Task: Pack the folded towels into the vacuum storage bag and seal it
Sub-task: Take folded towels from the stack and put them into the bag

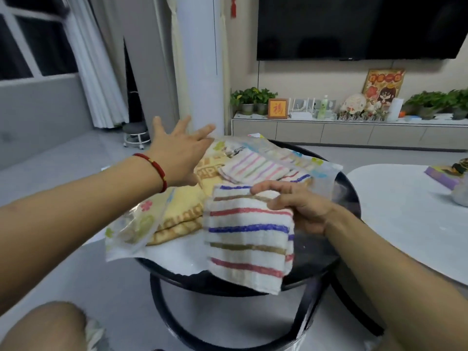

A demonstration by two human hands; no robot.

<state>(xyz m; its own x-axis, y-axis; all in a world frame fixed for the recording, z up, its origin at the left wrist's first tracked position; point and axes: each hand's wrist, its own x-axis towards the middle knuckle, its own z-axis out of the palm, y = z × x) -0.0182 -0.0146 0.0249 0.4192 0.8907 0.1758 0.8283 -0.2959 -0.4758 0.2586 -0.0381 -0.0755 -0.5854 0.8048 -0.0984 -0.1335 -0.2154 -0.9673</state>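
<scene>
A clear vacuum storage bag [126, 234] printed with flowers lies across a round black table [347, 198]. Inside it show a yellow towel [187, 211] and a white towel with pastel stripes [253, 165]. My right hand [301, 206] grips a folded white towel with red, blue and brown stripes [248, 239] by its top edge; the towel hangs over the table's front. My left hand [177, 148], fingers spread and straight, hovers above the bag's far left side and holds nothing. A red cord bracelet circles that wrist.
A white oval table [405, 224] stands to the right with a purple item on it. Behind are a low TV cabinet [354, 130] with plants and ornaments, a white column, and a small stool [134, 134]. My knee [43, 325] shows at bottom left.
</scene>
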